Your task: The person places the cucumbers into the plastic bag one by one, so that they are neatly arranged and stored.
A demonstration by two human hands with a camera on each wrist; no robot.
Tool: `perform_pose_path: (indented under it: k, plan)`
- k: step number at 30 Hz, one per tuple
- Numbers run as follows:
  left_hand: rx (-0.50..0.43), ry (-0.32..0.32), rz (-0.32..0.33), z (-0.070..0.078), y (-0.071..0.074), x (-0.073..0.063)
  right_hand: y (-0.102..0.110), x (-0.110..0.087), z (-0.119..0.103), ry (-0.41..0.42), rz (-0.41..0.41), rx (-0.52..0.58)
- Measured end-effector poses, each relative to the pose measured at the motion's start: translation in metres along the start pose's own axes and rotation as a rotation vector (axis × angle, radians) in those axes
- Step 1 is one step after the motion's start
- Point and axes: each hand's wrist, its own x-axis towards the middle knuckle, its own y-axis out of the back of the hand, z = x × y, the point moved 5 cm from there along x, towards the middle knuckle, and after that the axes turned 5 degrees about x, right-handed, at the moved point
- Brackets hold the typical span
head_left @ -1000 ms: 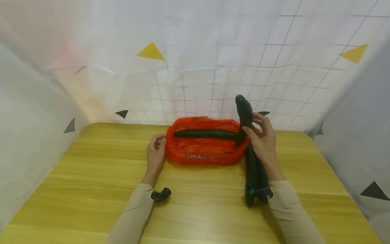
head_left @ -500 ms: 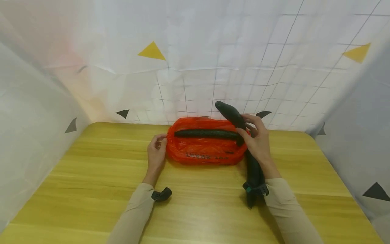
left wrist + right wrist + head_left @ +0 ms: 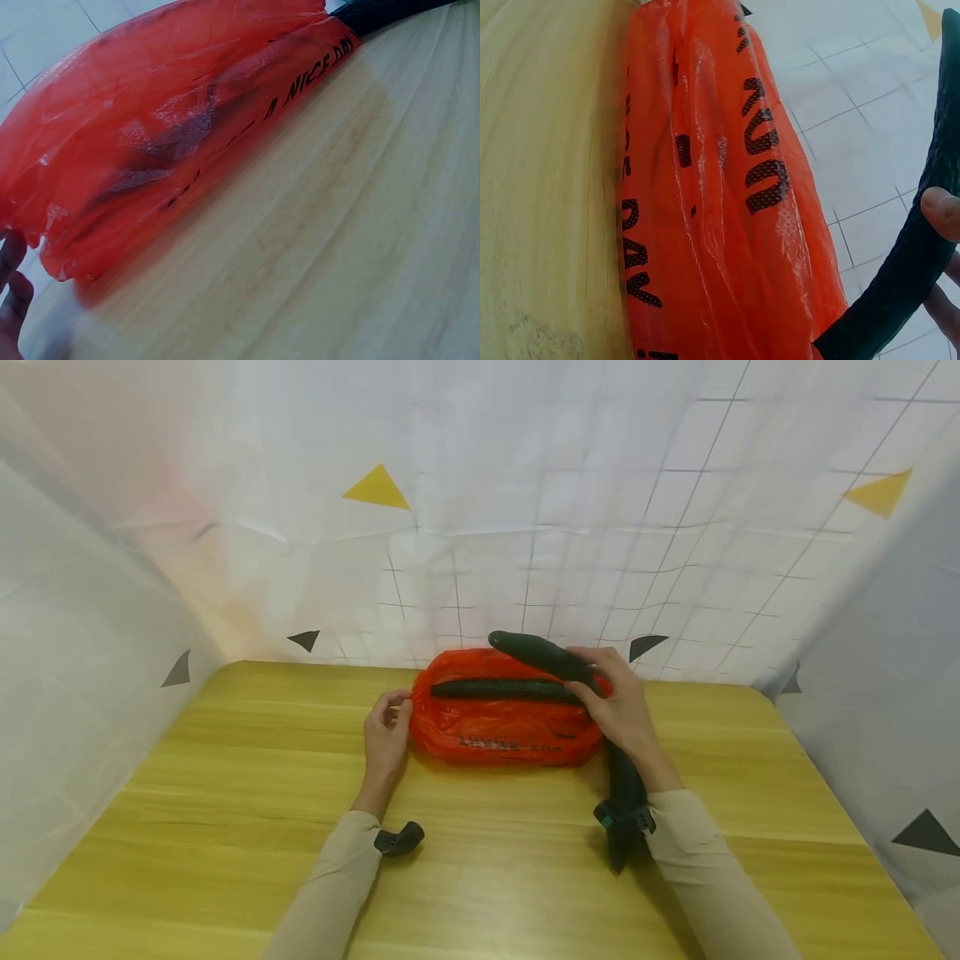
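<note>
A red plastic bag (image 3: 510, 752) lies on the table with its mouth spread wide, and a dark green cucumber (image 3: 502, 689) lies lengthwise inside. At its left end my left hand (image 3: 386, 731) pinches the rim; its fingertips show at the bag's edge in the left wrist view. My right hand (image 3: 618, 702) grips a second cucumber (image 3: 532, 652) between thumb and fingers, over the bag's right end. That cucumber tilts, its far tip pointing left above the back rim. In the right wrist view, the held cucumber (image 3: 889, 292) has its lower end overlapping the bag's side.
More cucumber (image 3: 626, 785) lies on the wooden table (image 3: 487, 860) to the right of the bag, partly hidden under the right wrist and its black wrist camera (image 3: 626, 816). A white sheet (image 3: 480, 568) with grid lines hangs behind the table's far edge.
The right hand has moved left and slightly lower over the bag, and its cucumber has swung from nearly upright to leaning far left. The left hand stays at the bag's rim.
</note>
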Motion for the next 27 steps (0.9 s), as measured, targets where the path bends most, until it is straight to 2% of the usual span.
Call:
perform_pose_path:
  k: [5, 9, 16, 24, 27]
  plan:
    - [-0.008, -0.033, 0.021, -0.001, 0.001, 0.0, -0.01, 0.001, 0.002, 0.001, -0.085, -0.107]
    - [-0.009, -0.032, 0.023, -0.003, 0.0, -0.001, -0.019, 0.001, 0.003, -0.023, -0.14, -0.16]
    - [-0.006, -0.016, 0.013, -0.003, -0.001, -0.001, -0.029, 0.0, 0.007, -0.03, -0.165, -0.204]
    - [0.0, -0.013, -0.01, 0.028, 0.005, -0.01, -0.037, 0.0, 0.012, -0.055, -0.204, -0.222]
    - [0.009, -0.018, -0.007, 0.031, 0.006, -0.01, -0.039, 0.002, 0.013, -0.057, -0.209, -0.219]
